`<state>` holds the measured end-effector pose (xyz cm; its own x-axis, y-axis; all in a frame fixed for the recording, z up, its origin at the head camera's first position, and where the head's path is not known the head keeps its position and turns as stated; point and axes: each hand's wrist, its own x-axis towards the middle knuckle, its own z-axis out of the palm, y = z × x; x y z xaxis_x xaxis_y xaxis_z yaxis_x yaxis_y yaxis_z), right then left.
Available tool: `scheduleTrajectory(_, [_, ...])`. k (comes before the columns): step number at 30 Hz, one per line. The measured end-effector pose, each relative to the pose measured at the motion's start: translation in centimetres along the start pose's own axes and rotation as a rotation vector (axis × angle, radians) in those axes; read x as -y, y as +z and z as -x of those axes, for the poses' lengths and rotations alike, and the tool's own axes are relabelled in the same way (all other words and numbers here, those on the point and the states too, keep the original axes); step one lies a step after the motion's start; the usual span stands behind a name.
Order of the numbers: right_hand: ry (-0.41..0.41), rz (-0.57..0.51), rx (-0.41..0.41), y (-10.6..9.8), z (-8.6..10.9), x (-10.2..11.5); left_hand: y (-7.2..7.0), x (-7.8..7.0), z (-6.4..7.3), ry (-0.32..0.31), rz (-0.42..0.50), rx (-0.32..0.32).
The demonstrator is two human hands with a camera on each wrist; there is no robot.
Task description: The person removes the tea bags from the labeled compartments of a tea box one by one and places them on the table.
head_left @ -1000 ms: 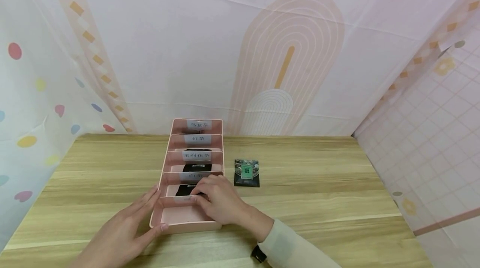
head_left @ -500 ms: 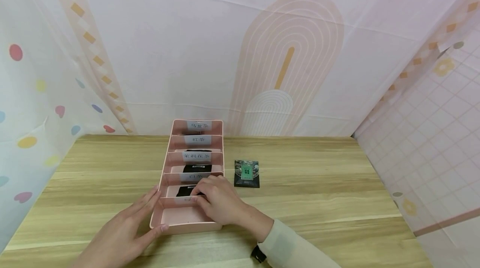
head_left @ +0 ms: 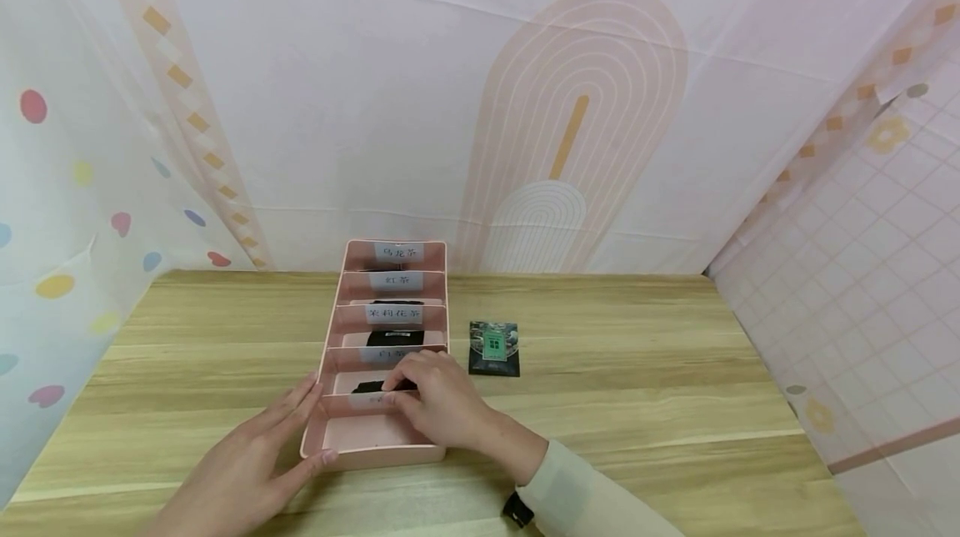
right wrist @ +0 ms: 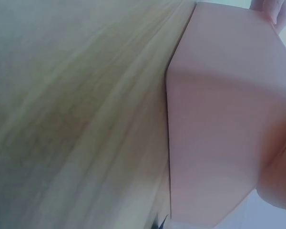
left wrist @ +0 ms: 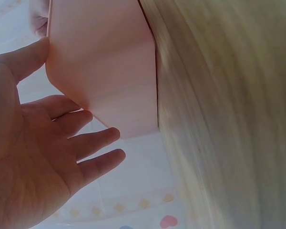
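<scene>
A long pink organizer box (head_left: 386, 455) with labelled compartments stands on the wooden table. My left hand (head_left: 251, 445) rests against its near left corner; the left wrist view shows the fingers (left wrist: 97, 139) spread along the outer wall, thumb at the rim. With curled fingers my right hand (head_left: 442, 404) reaches over the right rim and pinches a black tea packet (head_left: 367, 387) in the second compartment from the front. The fingertips partly cover that packet. In the right wrist view the box wall hides most of this hand.
Another black packet (head_left: 395, 338) lies one compartment farther back, and dark edges show in the compartments behind it. Right of the box a dark tea packet with a green label (head_left: 493, 348) lies flat on the table (head_left: 637, 404). A patterned cloth backdrop (head_left: 360, 103) hangs behind.
The black packet under my right fingers has tipped or sunk lower, so less of it shows above the divider. Both hands stay nearly in place.
</scene>
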<state>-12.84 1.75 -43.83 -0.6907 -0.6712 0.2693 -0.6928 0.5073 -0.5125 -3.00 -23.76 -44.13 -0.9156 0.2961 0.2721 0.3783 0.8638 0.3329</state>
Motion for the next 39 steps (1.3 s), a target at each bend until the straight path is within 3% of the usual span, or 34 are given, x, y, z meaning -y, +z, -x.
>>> scheduleTrajectory(15, [0.071,-0.280,-0.005,-1.3,-0.1,-0.1,0.2,-0.1,0.0,0.011,0.008,-0.014])
scheduleTrajectory(26, [0.077,-0.335,-0.042,-3.3,-0.5,0.2,0.3,0.0,0.1,0.003,-0.004,-0.008])
scheduleTrajectory(39, [0.029,-0.368,-0.100,-5.5,-1.2,0.0,0.3,0.0,0.1,0.020,-0.001,-0.031])
